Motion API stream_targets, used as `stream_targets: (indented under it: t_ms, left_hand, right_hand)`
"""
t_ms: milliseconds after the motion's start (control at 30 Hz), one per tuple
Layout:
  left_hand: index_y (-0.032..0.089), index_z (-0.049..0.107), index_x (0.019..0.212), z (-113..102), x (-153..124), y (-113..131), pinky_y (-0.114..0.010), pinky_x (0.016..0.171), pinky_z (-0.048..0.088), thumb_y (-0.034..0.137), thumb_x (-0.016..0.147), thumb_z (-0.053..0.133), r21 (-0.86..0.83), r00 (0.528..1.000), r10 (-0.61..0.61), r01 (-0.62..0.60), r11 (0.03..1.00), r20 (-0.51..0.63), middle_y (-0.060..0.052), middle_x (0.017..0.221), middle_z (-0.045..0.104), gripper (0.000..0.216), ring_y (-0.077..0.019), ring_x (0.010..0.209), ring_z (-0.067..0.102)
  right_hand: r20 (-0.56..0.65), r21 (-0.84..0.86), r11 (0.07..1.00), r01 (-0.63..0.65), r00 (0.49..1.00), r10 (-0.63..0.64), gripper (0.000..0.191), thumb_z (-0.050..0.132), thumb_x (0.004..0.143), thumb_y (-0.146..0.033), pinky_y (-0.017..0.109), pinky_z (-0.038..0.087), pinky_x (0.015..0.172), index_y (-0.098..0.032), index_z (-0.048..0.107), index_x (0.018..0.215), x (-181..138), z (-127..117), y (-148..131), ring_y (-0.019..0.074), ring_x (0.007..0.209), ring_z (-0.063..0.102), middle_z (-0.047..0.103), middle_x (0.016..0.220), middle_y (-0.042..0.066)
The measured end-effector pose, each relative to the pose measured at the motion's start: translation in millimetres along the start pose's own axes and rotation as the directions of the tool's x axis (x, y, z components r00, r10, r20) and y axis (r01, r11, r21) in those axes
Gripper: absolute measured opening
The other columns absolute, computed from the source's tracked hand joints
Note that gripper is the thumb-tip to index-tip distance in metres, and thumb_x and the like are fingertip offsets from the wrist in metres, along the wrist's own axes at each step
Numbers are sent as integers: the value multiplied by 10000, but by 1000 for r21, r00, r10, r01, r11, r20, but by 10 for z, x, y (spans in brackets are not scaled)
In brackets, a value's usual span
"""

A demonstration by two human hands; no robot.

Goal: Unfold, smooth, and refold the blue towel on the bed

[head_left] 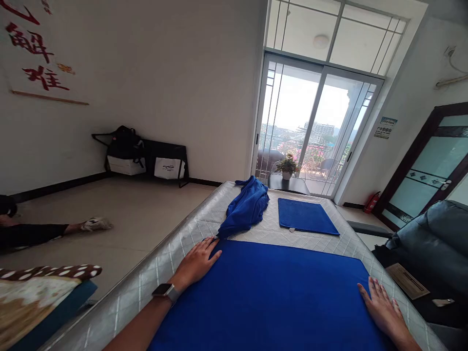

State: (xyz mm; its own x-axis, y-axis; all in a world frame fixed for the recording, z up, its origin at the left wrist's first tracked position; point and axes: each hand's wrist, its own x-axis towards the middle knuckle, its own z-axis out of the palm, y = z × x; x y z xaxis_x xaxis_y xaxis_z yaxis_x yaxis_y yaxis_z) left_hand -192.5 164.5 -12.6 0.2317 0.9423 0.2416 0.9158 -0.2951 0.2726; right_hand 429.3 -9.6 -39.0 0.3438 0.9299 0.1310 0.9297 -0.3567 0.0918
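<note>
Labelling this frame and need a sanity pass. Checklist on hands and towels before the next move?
1. Left hand flat on the big towel, far left corner: ok.
2. Right hand flat on its right edge: ok.
3. Visible part of the big towel smooth: ok.
4. Its near edge: cannot tell, out of frame.
5. Crumpled towel clear of the big towel: cannot tell, its tip reaches the far left corner.
6. Folded towel apart from both: ok.

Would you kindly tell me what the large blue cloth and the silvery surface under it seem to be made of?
Large blue cloth: soft matte textile, likely towelling or microfibre; no shine, lying flat, left hand and right hand on its edges. Silvery surface: quilted fabric, perhaps plastic-wrapped; diamond stitching, sheen.
</note>
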Motion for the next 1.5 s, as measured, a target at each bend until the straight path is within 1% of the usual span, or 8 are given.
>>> stream_targets:
  t_ms: [200,300,467,667,867,1033,1367,1500]
  left_hand:
    - [182,438,1469,-27,-14,41,-475,1199,228,599,965,287,7,1000,-25,25,1000,19,-110,1560,403,671,-273,1448,335]
    - [181,450,1462,-28,-14,48,-470,1201,226,598,961,304,-2,1000,-23,23,1000,8,-110,1557,408,667,-273,1446,338]
    - [187,458,1458,-9,-8,33,-462,1202,226,592,958,323,-12,1000,-23,23,1000,-15,-107,1552,418,658,-276,1438,354]
    - [170,468,1450,-30,-13,45,-466,1198,235,585,963,316,3,1000,-16,16,1000,-5,-121,1549,420,657,-281,1434,360]
    - [166,459,1455,11,2,19,-461,1194,245,575,965,315,16,1000,-2,2,1000,-20,-123,1545,425,654,-272,1437,357]
    - [174,467,1449,-2,-10,16,-461,1189,255,572,970,307,18,1000,5,-5,1000,-15,-117,1542,431,644,-269,1434,363]
    - [201,456,1462,37,1,-23,-468,1195,252,616,954,326,-23,1000,-8,7,1000,-30,-89,1564,401,669,-286,1439,350]
    - [215,442,1471,21,3,-15,-472,1195,251,625,954,317,4,1000,-19,19,1000,-11,-78,1563,404,672,-288,1430,367]
  right_hand:
    - [-45,-15,999,-29,999,29,738,405,778,-537,637,188,1161,-261,467,1459,0,-66,54,318,1505,35,247,1625,47]
    - [-94,-22,1000,11,995,-13,678,331,851,-501,638,170,1166,-213,491,1444,8,-238,-235,333,1503,73,276,1611,91]
    - [-39,173,938,300,954,-298,688,201,967,-566,482,206,1208,-196,316,1535,-167,-676,-1427,237,1493,190,271,1610,58]
    - [33,414,710,569,770,-637,633,167,1005,-553,462,122,1229,-253,190,1562,-491,-1126,-2928,210,1505,106,142,1635,1]
    - [8,469,626,623,705,-709,704,192,992,-585,480,89,1223,-172,182,1563,-350,-1163,-3645,230,1510,81,131,1635,58]
    - [77,421,684,595,728,-681,694,174,989,-594,430,51,1229,-211,132,1567,5,-1004,-3270,184,1510,61,109,1642,19]
    - [79,247,903,350,922,-379,714,148,966,-609,420,140,1227,-212,222,1555,697,-408,-902,190,1499,141,201,1627,9]
    - [7,176,954,244,969,-249,676,124,973,-490,469,249,1194,-161,300,1537,876,-87,-249,227,1482,221,282,1600,56]
